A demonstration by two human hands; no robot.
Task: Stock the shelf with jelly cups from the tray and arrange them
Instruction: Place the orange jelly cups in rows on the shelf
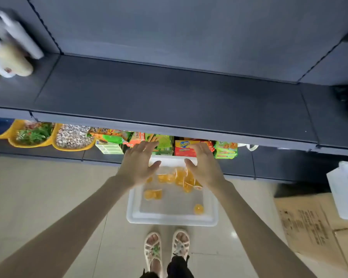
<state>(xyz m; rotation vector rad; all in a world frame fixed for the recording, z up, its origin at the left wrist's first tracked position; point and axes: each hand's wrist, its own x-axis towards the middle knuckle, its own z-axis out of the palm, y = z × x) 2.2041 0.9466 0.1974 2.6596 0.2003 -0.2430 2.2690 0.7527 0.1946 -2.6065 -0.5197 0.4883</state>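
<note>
A white tray [172, 218] lies on the floor below me, holding several orange jelly cups [181, 177] bunched at its far side, with one pair [153, 194] and a single cup [198, 209] lying apart. My left hand [138, 163] and my right hand [204, 166] hover above the tray's far end, palms facing each other, fingers straight, holding nothing. The dark grey shelf [169, 97] above the tray is bare across its middle.
Pale bottles [8, 47] stand at the shelf's left end. The lower shelf holds yellow bowls [34, 135] and snack boxes [185, 148]. A white bin [346, 189] and cardboard boxes [309, 227] sit on the floor at right. My sandalled feet [166, 249] stand just behind the tray.
</note>
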